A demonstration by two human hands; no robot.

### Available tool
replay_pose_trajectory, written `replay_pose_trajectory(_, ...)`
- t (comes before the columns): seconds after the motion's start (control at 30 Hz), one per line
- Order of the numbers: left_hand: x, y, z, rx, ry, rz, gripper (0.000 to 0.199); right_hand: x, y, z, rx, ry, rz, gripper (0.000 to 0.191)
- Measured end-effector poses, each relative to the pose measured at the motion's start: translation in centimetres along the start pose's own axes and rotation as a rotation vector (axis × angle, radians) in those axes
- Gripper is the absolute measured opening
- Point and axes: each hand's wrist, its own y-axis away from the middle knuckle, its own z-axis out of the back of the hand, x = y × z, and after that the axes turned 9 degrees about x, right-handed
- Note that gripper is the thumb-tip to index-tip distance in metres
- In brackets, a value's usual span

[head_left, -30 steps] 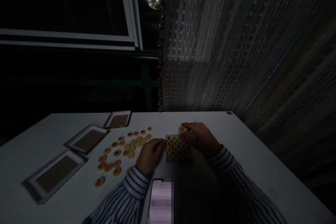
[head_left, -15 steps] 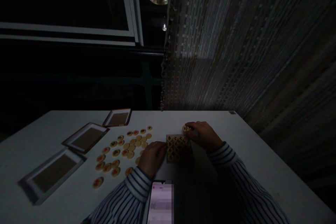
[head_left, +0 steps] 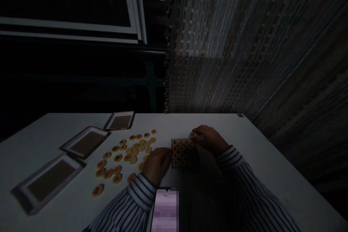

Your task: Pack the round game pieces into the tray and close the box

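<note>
A box (head_left: 185,167) filled with rows of round wooden character pieces lies at the middle of the white table. My left hand (head_left: 157,165) rests against its left side, fingers bent together; whether they hold anything is hidden. Beyond the box's back right corner, my right hand (head_left: 211,139) pinches one round piece (head_left: 193,134) between thumb and fingertips. Loose round pieces (head_left: 116,170) are spread left of my left hand, some with red characters, some with black, others plain side up.
Three shallow frame-like trays (head_left: 54,178) stand in a slanting row on the left of the table (head_left: 217,119). A lit phone (head_left: 165,210) lies at the near edge, by my left sleeve. A bead curtain (head_left: 212,43) hangs behind on the right.
My right hand has shifted very slightly with the piece, which now sits closer to the box's back right corner. The whole view has moved a little. My left hand stays beside the box.
</note>
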Motion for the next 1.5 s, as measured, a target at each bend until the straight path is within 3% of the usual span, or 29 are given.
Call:
replay_pose_trajectory(0.63, -0.2, 0.1, 0.1, 0.020, -0.029, 0.012, 0.024, -1.7, -0.6, -2.3, 0.215, -0.029, -0.003, 0.025)
replay_pose_trajectory(1.5, -0.3, 0.2, 0.3, 0.026, -0.004, 0.020, 0.024, -2.7, -0.5, -3.2, 0.270, 0.004, 0.013, 0.023)
